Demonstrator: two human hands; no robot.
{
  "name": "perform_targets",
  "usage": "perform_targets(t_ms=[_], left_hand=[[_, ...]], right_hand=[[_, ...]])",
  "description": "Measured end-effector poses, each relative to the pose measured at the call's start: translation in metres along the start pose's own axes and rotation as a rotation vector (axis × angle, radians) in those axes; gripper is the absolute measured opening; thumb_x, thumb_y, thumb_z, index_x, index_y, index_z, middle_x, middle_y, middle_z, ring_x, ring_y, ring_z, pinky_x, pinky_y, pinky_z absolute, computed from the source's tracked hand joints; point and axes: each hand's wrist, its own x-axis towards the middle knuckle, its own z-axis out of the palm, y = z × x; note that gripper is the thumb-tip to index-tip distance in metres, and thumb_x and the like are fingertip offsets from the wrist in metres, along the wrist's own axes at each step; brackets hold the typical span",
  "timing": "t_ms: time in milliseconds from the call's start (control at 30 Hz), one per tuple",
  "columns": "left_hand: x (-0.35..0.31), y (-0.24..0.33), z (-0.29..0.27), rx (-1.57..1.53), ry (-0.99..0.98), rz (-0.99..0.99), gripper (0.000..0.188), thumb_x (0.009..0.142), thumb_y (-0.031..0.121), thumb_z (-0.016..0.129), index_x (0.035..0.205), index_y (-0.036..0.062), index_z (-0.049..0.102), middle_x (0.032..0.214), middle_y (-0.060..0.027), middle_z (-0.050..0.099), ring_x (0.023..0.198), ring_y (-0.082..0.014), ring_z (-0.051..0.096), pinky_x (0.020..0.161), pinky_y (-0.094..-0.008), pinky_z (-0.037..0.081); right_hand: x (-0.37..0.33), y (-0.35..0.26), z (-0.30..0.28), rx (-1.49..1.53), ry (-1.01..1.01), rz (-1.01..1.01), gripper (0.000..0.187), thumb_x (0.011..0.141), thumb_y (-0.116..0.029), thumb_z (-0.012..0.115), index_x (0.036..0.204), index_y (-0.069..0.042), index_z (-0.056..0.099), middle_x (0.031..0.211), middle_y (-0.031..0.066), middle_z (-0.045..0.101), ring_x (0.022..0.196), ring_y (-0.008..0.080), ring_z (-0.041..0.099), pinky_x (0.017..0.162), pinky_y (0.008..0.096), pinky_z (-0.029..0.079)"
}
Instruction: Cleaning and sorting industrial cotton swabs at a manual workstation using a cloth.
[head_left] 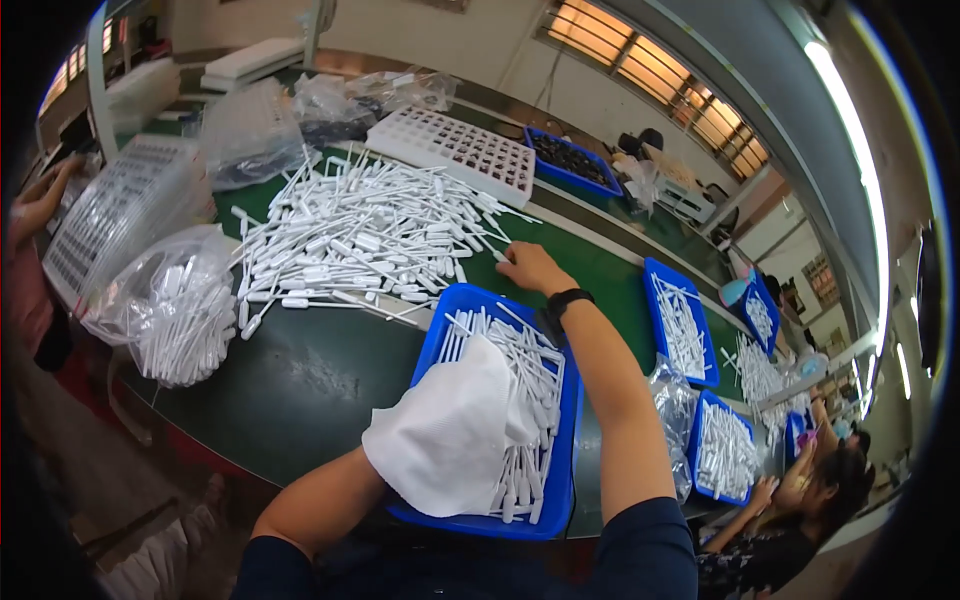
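Note:
My left forearm (325, 500) reaches over a blue tray (570, 440), and a white cloth (440, 430) covers the hand, hiding its fingers. In that tray lie many white plastic sticks (530, 375) with thicker ends, partly under the cloth. Beyond it, my right hand (535, 268), with a dark band at the wrist, is at the right edge of a large loose pile of similar sticks (350, 225). Its fingers are closed, with the thick end of one white stick (500, 257) showing at the fingertips.
A bulging clear bag of sticks (185, 320) stands left of the pile. Behind are a white foam tray with holes (450, 150) and a blue tray of dark pieces (572, 160). More stick-filled blue trays (722, 450) line the right. Other people (800, 510) work there; another person's hand (45, 195) is far left.

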Motion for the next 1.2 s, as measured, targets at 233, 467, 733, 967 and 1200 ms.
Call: perform_targets(t_ms=[233, 467, 733, 967, 1200], left_hand=[[0.013, 0.048, -0.013, -0.089, -0.018, 0.187, 0.024, 0.088, 0.019, 0.068, 0.096, 0.0017, 0.053, 0.073, -0.009, 0.059, 0.072, -0.0277, 0.064, 0.065, -0.0355, 0.049], [0.005, 0.045, -0.002, 0.81, 0.322, 0.412, 0.048, 0.079, 0.021, 0.075, 0.112, -0.0038, 0.051, 0.085, -0.0163, 0.063, 0.079, -0.0343, 0.063, 0.071, -0.0401, 0.051], [0.011, 0.014, 0.02, 0.64, 0.207, 0.216, 0.03, 0.096, 0.029, 0.062, 0.11, 0.0031, 0.058, 0.082, -0.0066, 0.061, 0.074, -0.0202, 0.062, 0.066, -0.0307, 0.051], [0.012, -0.039, 0.024, -0.504, 0.418, -0.099, 0.026, 0.103, 0.03, 0.057, 0.115, 0.0064, 0.058, 0.094, -0.0043, 0.06, 0.083, -0.0166, 0.06, 0.073, -0.0308, 0.052], [0.0, -0.071, 0.031, 0.116, 0.281, -0.045, 0.023, 0.1, 0.022, 0.061, 0.116, 0.0054, 0.058, 0.099, -0.0053, 0.06, 0.086, -0.0196, 0.06, 0.079, -0.0315, 0.051]], right_hand=[[-0.015, 0.06, -0.009, -0.246, -0.015, 0.103, 0.031, 0.085, -0.026, 0.069, 0.094, 0.004, 0.069, 0.094, 0.025, 0.071, 0.088, 0.0424, 0.068, 0.079, 0.0455, 0.056], [-0.155, -0.107, -0.056, 1.067, 0.094, 0.012, 0.015, 0.1, -0.012, 0.06, 0.106, 0.001, 0.065, 0.089, 0.0019, 0.071, 0.077, 0.0059, 0.063, 0.071, 0.0224, 0.052], [-0.246, -0.159, -0.041, 1.107, -0.02, 0.007, 0.019, 0.099, -0.011, 0.061, 0.112, 0.003, 0.065, 0.095, 0.0034, 0.072, 0.085, 0.0065, 0.065, 0.076, 0.0232, 0.052], [-0.261, -0.153, -0.043, 0.822, -0.005, -0.009, 0.021, 0.1, -0.011, 0.061, 0.114, 0.003, 0.066, 0.096, 0.0065, 0.074, 0.087, 0.0082, 0.067, 0.077, 0.0246, 0.053], [-0.26, -0.152, -0.024, 1.138, 0.149, -0.001, 0.019, 0.099, -0.011, 0.061, 0.112, 0.002, 0.066, 0.088, 0.0065, 0.072, 0.081, 0.0071, 0.066, 0.071, 0.0227, 0.051]])
